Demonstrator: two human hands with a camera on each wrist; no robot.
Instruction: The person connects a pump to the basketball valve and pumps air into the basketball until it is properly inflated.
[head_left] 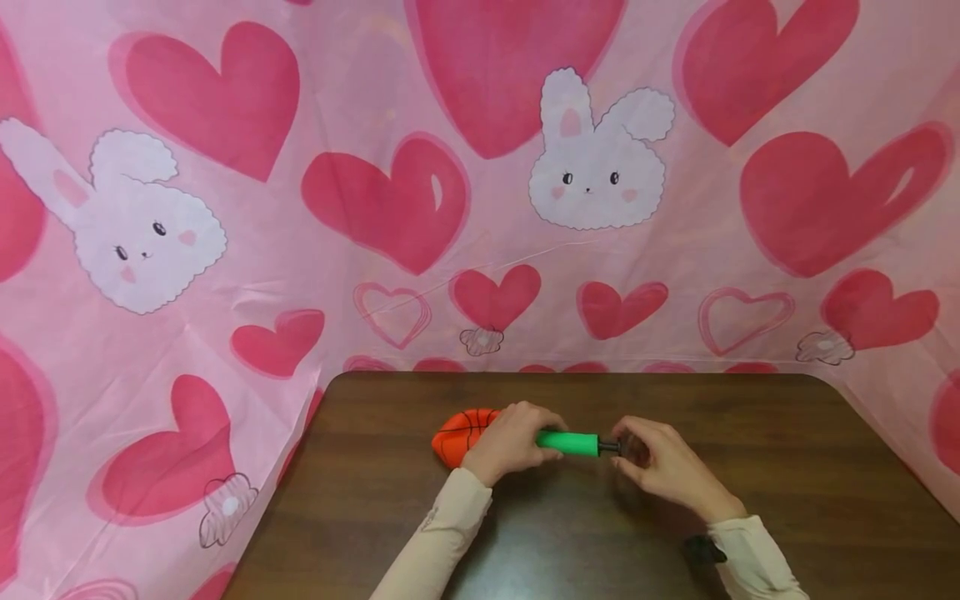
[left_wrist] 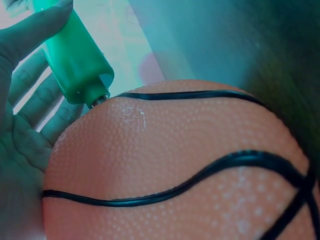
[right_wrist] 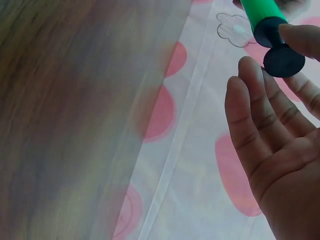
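A green ball pump (head_left: 573, 443) lies level over the table, its black handle (right_wrist: 284, 61) pulled a little out of the barrel. My left hand (head_left: 513, 437) grips the barrel, thumb across it and fingers behind. Beside that hand is an orange toy basketball (head_left: 456, 437) with black lines, sunken and pointed at its left end. In the left wrist view the pump's nozzle end (left_wrist: 97, 97) meets the ball's textured skin; the needle's tip is hidden. My right hand (head_left: 663, 458) pinches the handle between thumb and index finger, its other fingers extended in the right wrist view.
A dark wood-grain table (head_left: 360, 517) with rounded far corners lies under both hands. Behind and at the sides hangs a pink cloth (head_left: 510, 242) printed with hearts and rabbits, close along the table's far edge. A dark band (head_left: 705, 550) shows at my right cuff.
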